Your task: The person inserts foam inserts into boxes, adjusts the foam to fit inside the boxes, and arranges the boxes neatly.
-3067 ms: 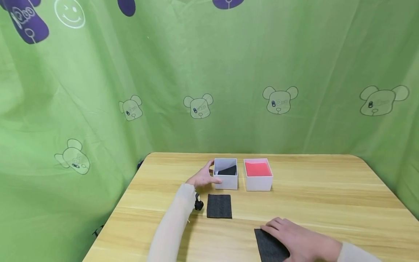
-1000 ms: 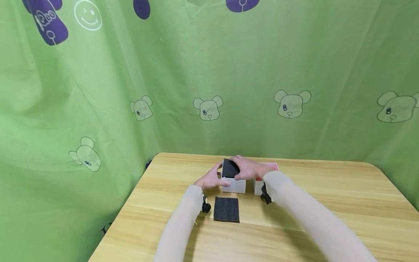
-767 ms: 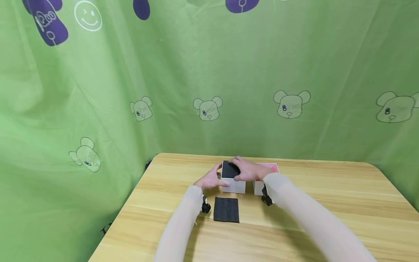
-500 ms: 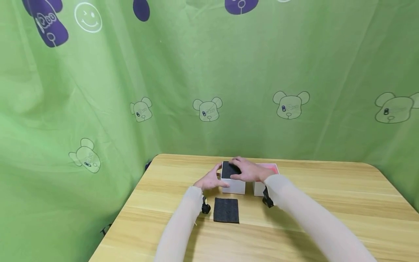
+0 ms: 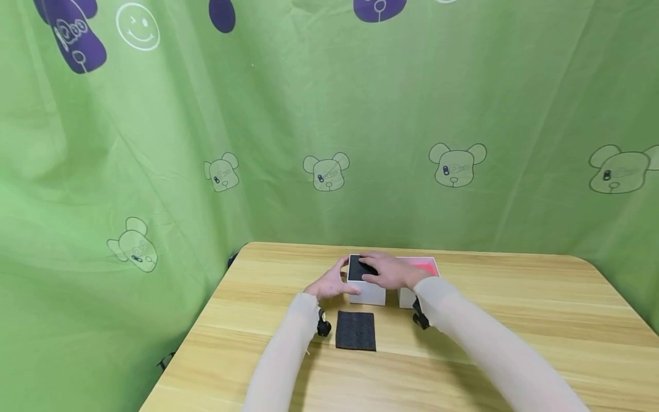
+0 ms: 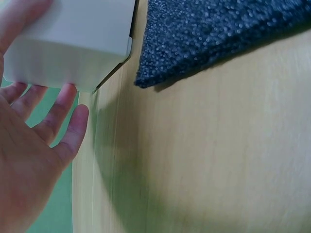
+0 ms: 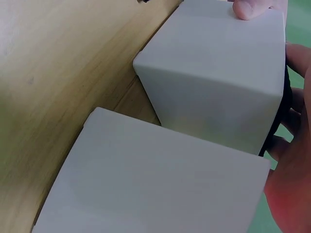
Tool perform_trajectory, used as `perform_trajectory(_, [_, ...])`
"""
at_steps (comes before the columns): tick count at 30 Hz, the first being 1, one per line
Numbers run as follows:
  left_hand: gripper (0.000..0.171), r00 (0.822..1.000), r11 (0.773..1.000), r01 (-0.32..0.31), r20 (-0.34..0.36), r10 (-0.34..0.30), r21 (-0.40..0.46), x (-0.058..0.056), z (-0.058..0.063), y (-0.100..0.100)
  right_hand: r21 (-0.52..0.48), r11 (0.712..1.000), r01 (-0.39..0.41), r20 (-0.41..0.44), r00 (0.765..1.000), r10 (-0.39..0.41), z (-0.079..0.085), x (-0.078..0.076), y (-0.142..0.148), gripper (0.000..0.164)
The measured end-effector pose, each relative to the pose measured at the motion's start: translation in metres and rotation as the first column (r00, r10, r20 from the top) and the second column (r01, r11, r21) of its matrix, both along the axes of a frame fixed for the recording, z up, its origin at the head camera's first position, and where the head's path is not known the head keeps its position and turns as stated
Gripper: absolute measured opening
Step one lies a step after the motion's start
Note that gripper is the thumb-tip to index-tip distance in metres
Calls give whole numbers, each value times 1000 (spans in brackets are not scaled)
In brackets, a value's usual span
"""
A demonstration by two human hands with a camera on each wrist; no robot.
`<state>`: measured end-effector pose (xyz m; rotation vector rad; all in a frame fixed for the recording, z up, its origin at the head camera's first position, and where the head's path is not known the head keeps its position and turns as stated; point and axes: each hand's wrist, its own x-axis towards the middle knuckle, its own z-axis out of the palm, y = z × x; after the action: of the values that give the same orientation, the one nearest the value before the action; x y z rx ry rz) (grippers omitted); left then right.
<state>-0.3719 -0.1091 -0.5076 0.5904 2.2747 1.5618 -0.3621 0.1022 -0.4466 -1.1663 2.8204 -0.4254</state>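
Observation:
A white box (image 5: pixel 368 293) stands at the back of the table, its top filled by a black foam square (image 5: pixel 357 270). My left hand (image 5: pixel 329 281) holds the box at its left side, thumb on the front face and fingers along the side wall. My right hand (image 5: pixel 389 270) presses on the foam square from above with its fingers spread; the palm hides the square's right part. In the right wrist view the square's dark edge (image 7: pixel 280 111) shows along the box's rim. Another black foam square (image 5: pixel 356 331) lies flat on the table before the box.
A second white box (image 5: pixel 405 297) with red material inside (image 5: pixel 427 267) stands just right of the first, partly behind my right wrist. The wooden table (image 5: pixel 515 309) reaches back to a green curtain (image 5: pixel 391 114).
My right hand brought a foam square from the table's front right to the box. The square has since sunk level with the rim, and my right fingers have flattened. My left hand stays put.

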Motion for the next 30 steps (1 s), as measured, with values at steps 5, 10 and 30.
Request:
perform_trajectory(5, [101,1000,1000,-12,12,12,-15,1,5,0,17,1000,3,4,1000,-3,2,0,3,52])
perform_trajectory(10, [100,1000,1000,-23,13,23,-21,3,6,-1,16,1000,10,4,1000,-10,5,1,8,47])
perform_trajectory(30, [100,1000,1000,-1,0,1,-15,1,3,0,64,998,-4,-20,1000,5,-2,-7,0,45])
